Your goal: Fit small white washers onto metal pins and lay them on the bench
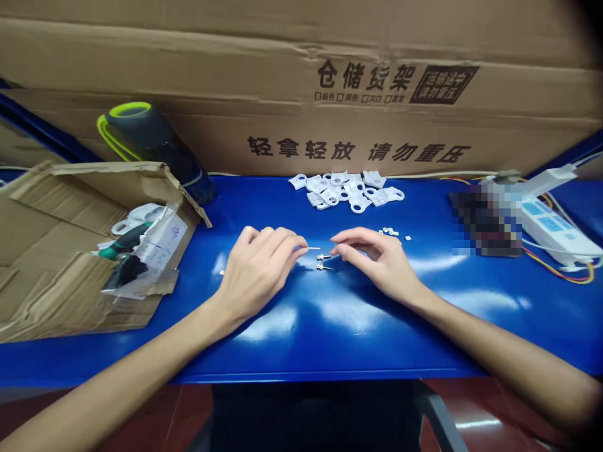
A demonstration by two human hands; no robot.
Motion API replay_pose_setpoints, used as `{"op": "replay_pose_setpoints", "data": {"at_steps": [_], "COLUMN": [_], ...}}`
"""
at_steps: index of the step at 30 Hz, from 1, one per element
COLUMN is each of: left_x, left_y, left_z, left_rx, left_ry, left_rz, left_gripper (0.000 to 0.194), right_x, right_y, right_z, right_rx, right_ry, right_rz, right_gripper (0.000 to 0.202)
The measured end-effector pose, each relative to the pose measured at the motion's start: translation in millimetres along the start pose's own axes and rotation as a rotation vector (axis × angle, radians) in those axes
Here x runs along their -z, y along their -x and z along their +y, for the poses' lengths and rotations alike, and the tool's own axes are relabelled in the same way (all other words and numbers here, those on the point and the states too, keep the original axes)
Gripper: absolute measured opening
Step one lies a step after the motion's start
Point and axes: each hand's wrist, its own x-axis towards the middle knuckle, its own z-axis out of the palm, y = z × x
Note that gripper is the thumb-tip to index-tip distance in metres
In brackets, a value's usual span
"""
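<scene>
My left hand (260,267) pinches a thin pale pin (313,248) between thumb and fingertips, its free end pointing right. Facing it across a small gap, my right hand (377,256) is curved with thumb and index finger a little apart; nothing shows between them. Two small metal pieces with thin shafts, an upper one (321,257) and a lower one (323,267), lie on the blue table (301,339) between the hands. The upper one's shaft points toward my right fingertips. Several tiny white parts (389,231) lie behind my right hand.
White plastic pieces with round holes (357,187) are heaped at the back. An open cardboard box (51,251) holding a green-handled tool stands left, beside a dark bottle (162,141). A power strip (556,229) and wires lie right. A large cardboard panel (235,81) closes the back.
</scene>
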Motion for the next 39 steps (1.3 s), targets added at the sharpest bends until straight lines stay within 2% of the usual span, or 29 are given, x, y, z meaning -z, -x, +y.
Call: {"op": "replay_pose_setpoints", "data": {"at_steps": [3,7,11,15,22,32,39], "left_x": [1.1,1.1,2.1,6.9,20.7,10.5,18.5], "left_y": [-2,-2,-2,1,14,18,18], "left_z": [-18,-41,-42,-32,-17,-6,-10], "left_rx": [0.111,0.241,0.157,0.071,0.026,-0.027,0.147], "left_ry": [-0.074,-0.088,-0.103,-0.192,-0.316,-0.229,-0.264], "left_rz": [-0.008,-0.066,-0.174,-0.187,-0.184,-0.175,-0.118], "left_gripper": [0.026,0.029,0.027,0.029,0.030,0.030,0.030], "right_x": [9,7,3,7,15,14,14], "right_y": [-3,-4,-1,2,2,4,4], "right_z": [4,8,7,4,2,0,-2], "right_rx": [0.185,0.391,0.495,0.510,0.524,0.573,0.561], "right_ry": [0.290,0.453,0.510,0.531,0.573,0.583,0.577], "right_rz": [0.049,0.027,-0.005,0.025,0.076,0.060,0.048], "right_gripper": [0.018,0.019,0.021,0.021,0.020,0.021,0.023]}}
